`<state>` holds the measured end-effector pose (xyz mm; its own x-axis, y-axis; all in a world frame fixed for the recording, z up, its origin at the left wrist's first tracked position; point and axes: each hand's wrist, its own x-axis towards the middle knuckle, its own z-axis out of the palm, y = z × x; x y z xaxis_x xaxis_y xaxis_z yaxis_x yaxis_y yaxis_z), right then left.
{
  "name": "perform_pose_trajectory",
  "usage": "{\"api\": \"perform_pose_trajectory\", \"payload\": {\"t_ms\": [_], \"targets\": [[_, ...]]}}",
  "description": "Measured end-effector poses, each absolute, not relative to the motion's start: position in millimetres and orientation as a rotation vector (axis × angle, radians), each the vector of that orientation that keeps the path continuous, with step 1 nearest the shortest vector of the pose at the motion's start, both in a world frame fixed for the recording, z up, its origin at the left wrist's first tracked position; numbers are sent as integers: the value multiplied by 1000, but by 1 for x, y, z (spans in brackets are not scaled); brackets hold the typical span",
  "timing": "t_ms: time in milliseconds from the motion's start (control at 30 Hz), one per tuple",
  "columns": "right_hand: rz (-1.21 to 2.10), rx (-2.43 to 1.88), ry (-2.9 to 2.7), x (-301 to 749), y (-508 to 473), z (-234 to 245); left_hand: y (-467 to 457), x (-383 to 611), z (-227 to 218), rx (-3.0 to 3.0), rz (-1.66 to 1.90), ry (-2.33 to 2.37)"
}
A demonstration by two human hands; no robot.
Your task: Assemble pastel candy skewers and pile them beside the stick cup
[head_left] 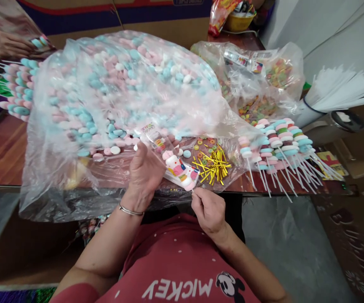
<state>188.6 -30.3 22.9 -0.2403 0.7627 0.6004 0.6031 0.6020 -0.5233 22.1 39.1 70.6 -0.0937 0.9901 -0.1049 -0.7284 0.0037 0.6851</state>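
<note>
A marshmallow candy skewer (pixel 169 155) sits inside a small clear printed bag (pixel 179 169), slanting across in front of me. My left hand (pixel 145 174) cradles the bag from its left side, thumb raised and other fingers mostly hidden behind. Closed in a pinch, my right hand (pixel 210 208) grips the skewer's white stick at the bag's lower end. Just beyond lie gold twist ties (pixel 215 166) and small ring candies (pixel 199 145) on clear plastic. A large clear sack (pixel 128 84) of pink, blue and white marshmallow candies spreads over the table.
Finished-looking candy skewers (pixel 283 141) are stacked at the right, sticks overhanging the table edge (pixel 248 191). Behind them stand a holder of white sticks (pixel 340 90) and a bag of ring candies (pixel 277 73). At far left, another person's hand (pixel 13 46) is near more skewers (pixel 20 86).
</note>
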Motion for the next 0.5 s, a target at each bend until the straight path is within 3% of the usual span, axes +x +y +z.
{"api": "perform_pose_trajectory", "payload": {"t_ms": [133,200,433,500], "targets": [[45,-1077,-2000,184,-32,18,49,28,74,493,1513,676],[140,-1104,-1974,184,-33,18,48,37,73,508,1445,650],[1407,-1189,-1262,172,-27,30,25,73,62,450,1292,573],[1604,-1126,-1059,170,-24,32,22,75,61,434,1294,606]]}}
